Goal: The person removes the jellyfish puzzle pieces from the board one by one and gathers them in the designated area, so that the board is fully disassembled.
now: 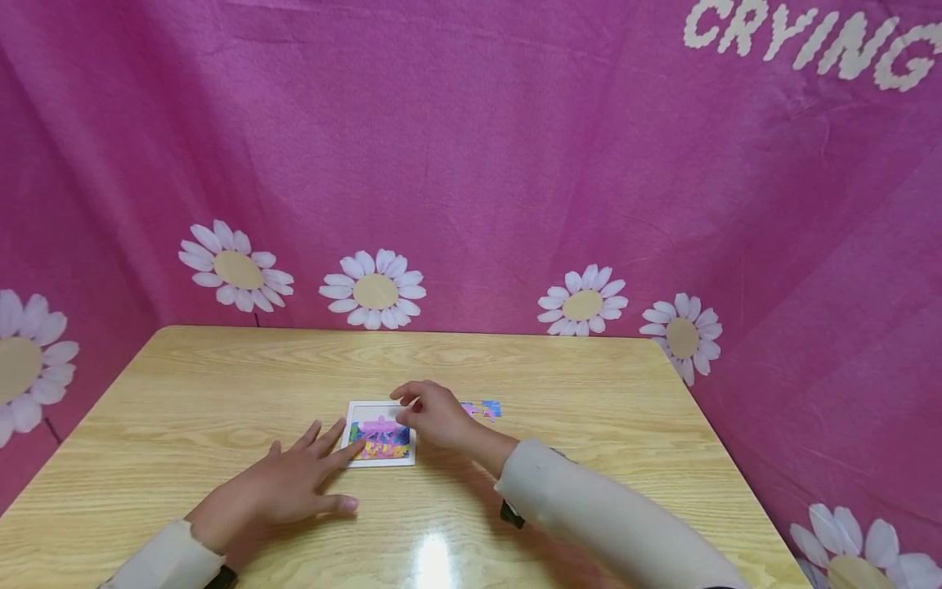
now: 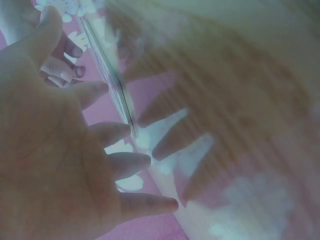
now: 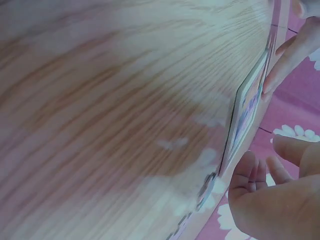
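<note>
A jigsaw puzzle lies in a white frame [image 1: 381, 463] on the table. Pink, yellow, blue and green pieces [image 1: 379, 440] cover its lower part, while a white strip shows along the top. My left hand [image 1: 294, 478] spreads its fingers flat at the frame's left side, the index fingertip over the picture. Above the upper right corner of the frame is my right hand [image 1: 437, 417], fingers bent. In the right wrist view, thumb and fingers of the right hand [image 3: 275, 192] stand apart with nothing visible between them.
Loose pink and blue puzzle pieces [image 1: 491, 407] lie to the right of the frame, partly behind the right hand. The wooden table [image 1: 589, 384] meets a pink curtain [image 1: 471, 164] with white daisies at the back and sides.
</note>
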Action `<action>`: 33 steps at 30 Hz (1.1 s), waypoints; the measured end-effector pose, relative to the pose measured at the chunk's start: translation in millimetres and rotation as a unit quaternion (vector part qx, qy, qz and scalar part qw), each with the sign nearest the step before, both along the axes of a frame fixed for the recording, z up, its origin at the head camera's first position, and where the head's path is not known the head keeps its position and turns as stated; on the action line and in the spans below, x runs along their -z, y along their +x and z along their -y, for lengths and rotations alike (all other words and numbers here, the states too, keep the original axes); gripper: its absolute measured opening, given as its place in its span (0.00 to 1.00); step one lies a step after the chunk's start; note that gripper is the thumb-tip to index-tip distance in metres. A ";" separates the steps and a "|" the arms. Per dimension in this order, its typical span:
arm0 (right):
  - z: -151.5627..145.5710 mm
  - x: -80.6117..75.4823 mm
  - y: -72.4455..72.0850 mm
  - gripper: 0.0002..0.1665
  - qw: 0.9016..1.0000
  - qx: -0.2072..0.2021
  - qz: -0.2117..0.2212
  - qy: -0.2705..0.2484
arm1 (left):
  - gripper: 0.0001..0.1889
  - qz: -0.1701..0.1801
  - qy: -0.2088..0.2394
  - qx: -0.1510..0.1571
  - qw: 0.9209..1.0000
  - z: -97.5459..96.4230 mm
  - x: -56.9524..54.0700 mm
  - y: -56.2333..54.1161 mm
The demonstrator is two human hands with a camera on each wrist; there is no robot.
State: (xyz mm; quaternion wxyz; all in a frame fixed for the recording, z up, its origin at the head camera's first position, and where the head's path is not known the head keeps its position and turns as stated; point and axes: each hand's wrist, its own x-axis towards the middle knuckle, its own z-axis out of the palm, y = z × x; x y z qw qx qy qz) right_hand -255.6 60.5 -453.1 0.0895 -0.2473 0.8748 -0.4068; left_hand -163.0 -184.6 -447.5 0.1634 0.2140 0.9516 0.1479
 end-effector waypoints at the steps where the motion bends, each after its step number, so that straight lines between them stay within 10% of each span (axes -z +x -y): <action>1: 2.3 -0.2 0.0 0.18 1.000 -0.002 -0.001 0.002 | 0.48 0.000 -0.001 0.001 1.000 0.3 0.5 0.0; 33: 47.2 10.5 7.8 0.18 0.994 0.000 -0.029 0.101 | 0.48 -0.003 0.009 0.016 1.000 2.1 -1.9 1.1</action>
